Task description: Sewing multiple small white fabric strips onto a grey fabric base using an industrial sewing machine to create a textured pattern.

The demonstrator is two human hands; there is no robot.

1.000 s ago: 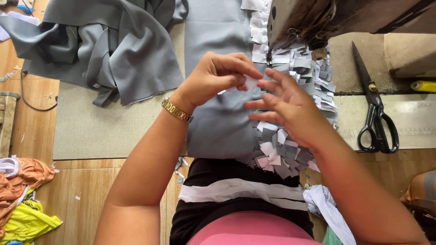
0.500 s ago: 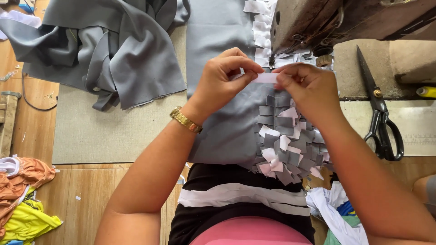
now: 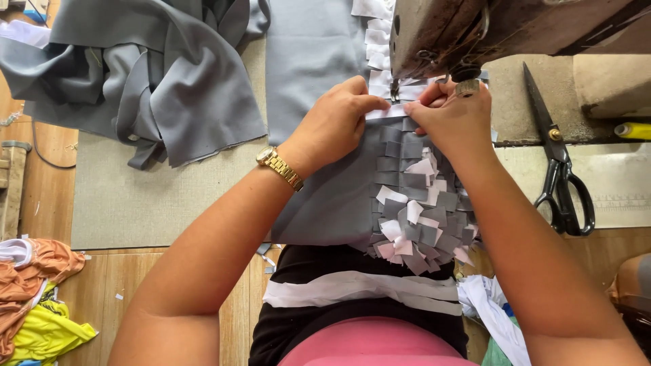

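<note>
Your left hand point(image 3: 336, 122) and right hand point(image 3: 456, 118) meet right under the head of the sewing machine point(image 3: 475, 30), each pinching one end of a small white fabric strip point(image 3: 388, 112) that lies across the top of the grey fabric panel point(image 3: 325, 196). Both hands are closed in a fingertip pinch on that strip, thumbs on top, holding it flat just in front of the presser foot point(image 3: 395, 91).

The panel runs from the machine bed down over the table edge toward your lap, and its right side already carries rows of grey and white tabs point(image 3: 413, 217), loose and curling at their free ends.

This looks like light, limp cloth. The strip will probably fold or skew the moment one end goes slack, so hold it at both ends and keep it lightly taut. The panel itself looks soft and a little slippery; its hanging weight could drag it off line, so press down on the flat grey area beside the tabs rather than on the tabs, which give no firm hold.

Black scissors point(image 3: 559, 169) lie on the table well to your right, clear of the hands. A heap of grey cloth point(image 3: 149, 81) sits to your left, and a gold wristwatch point(image 3: 279, 167) is on your left wrist.
</note>
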